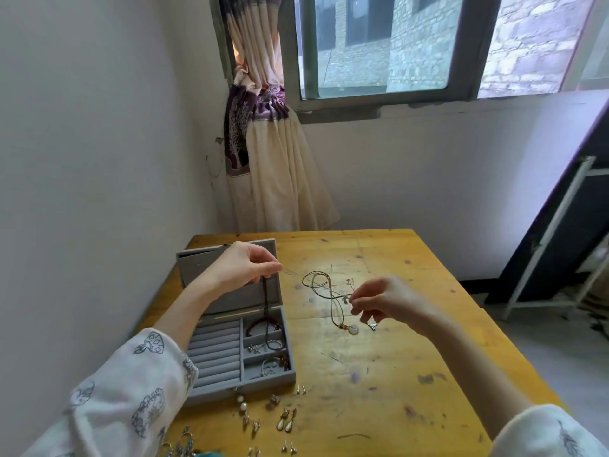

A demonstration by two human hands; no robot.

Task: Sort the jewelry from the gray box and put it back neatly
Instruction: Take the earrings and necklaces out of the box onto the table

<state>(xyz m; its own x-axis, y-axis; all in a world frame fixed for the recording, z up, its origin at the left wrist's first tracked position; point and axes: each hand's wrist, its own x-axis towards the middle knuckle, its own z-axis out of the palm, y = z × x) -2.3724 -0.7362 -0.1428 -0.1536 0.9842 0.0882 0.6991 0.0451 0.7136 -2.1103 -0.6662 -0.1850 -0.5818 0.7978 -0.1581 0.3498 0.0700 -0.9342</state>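
Observation:
The gray jewelry box (211, 384) stands open at the table's left, its lid upright. My left hand (245, 267) is raised over the box and pinches a dark beaded necklace (265, 303), which hangs down into the top right compartment beside a dark red bracelet (263, 324). My right hand (382, 303) hovers to the right of the box and pinches a thin chain with a small charm (372, 326) dangling. A cord necklace with a white round pendant (354, 329) lies looped on the table between my hands. The other compartments hold several small pieces.
Several earrings and studs (286, 420) lie scattered on the yellow wooden table (395, 374) in front of the box. A wall runs close along the table's left side. A curtain (273, 179) and window are behind; a dark metal frame (553, 239) stands at right.

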